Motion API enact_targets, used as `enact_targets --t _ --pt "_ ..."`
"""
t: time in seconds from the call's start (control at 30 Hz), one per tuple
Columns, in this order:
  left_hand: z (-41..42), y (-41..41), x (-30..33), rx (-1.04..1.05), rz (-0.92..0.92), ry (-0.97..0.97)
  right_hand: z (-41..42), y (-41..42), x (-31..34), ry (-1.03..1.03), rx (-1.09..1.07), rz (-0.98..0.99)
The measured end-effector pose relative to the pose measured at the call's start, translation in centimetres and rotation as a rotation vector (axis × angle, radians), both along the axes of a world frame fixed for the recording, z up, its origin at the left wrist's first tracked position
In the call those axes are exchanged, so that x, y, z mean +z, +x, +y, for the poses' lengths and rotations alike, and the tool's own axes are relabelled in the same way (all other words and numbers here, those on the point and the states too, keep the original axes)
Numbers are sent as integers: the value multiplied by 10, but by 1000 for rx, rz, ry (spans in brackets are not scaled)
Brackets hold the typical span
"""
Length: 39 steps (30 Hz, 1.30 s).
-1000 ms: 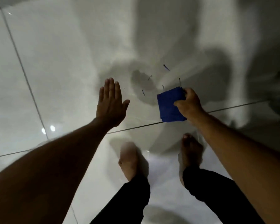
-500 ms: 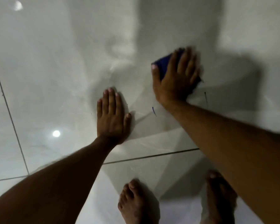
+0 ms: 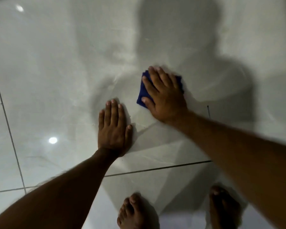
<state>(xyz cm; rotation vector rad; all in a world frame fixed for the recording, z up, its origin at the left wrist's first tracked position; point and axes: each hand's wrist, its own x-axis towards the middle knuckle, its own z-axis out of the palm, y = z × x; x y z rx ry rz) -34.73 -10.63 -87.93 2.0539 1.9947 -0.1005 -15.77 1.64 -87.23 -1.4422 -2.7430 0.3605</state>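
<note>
Wiping tile (image 3: 56, 80) mid-frame with blue cloth (image 3: 143, 91) pressed under flat, straight-fingered right hand (image 3: 165, 98); bracing with flat, empty left hand (image 3: 113, 129) just lower left. Next, likely sweeping right toward dark streak (image 3: 208, 111).

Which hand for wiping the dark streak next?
Right: the right hand presses the blue cloth flat, close to the dark streak; the left hand rests bare on the tile, farther away.

Right hand (image 3: 165, 98) on cloth (image 3: 143, 93), seemingly flat on floor (image 3: 56, 80), right of left hand (image 3: 113, 129)
</note>
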Motion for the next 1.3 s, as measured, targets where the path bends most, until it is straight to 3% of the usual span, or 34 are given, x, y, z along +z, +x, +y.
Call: enact_targets --t 0.03,0.07,0.13,0.2,0.27,0.33,0.4,0.43,0.47,0.57,0.6,0.63,0.67,0.77,0.8,0.83,0.87,0.9,0.97,1.0,1.03,1.07,1.17,1.2,1.23,1.3 --pt "0 1 0 -3 -6 7 -27 6 2 -49 -4 1" --pt "0 1 1 -6 -8 19 -57 19 3 -47 143 3" --pt "-1 1 2 -1 -7 26 -81 61 10 -132 727 14" --pt "-1 2 1 -2 -10 37 -40 86 4 -94 1042 9" --pt "1 3 1 -7 -1 42 14 79 -8 3 824 2" --pt "1 2 1 -2 -1 26 41 52 -8 87 282 -6" --pt "1 3 2 -5 5 26 10 30 -3 5 -170 56" --pt "2 3 2 -3 7 32 -18 30 4 -46 -189 59" --pt "1 3 2 -1 4 32 -50 39 8 -79 -28 24" --pt "-2 2 4 -2 6 16 -64 103 17 -165 841 19" --pt "-3 2 4 -3 16 19 -37 120 13 -139 970 12" --pt "-3 2 4 -2 22 21 -8 131 4 -88 962 -7" --pt "-3 2 3 -8 18 25 16 138 -1 -12 792 -28" --pt "-3 2 2 -15 22 33 -1 126 -6 37 -176 -61" --pt "-2 2 2 -14 24 38 -39 122 -3 -19 -396 -66" --pt "-2 2 2 -10 24 42 -82 119 7 -71 -423 -89" --pt "-2 1 3 -10 20 42 -122 122 16 -128 -251 -118" --pt "-5 1 2 -11 18 45 -146 131 20 -147 59 -95" --pt "-6 -2 -1 -23 24 68 -122 164 15 -132 726 -29" --pt "-6 -3 -3 -32 24 74 -92 174 12 -124 870 -45" --pt "-6 -3 -4 -34 27 81 -65 179 5 -109 844 -42" --pt "-5 -5 -5 -34 35 87 -43 179 -1 -85 652 -27" --pt "-5 -5 -4 -21 21 77 -49 122 -4 -25 -402 -49" --pt "-4 -5 -2 -15 20 84 -71 92 1 -33 -650 -26" --pt "-4 -2 -2 -8 15 80 -94 67 10 -53 -712 -16" --pt "-4 0 -1 -8 4 64 -119 32 16 -152 -447 51"
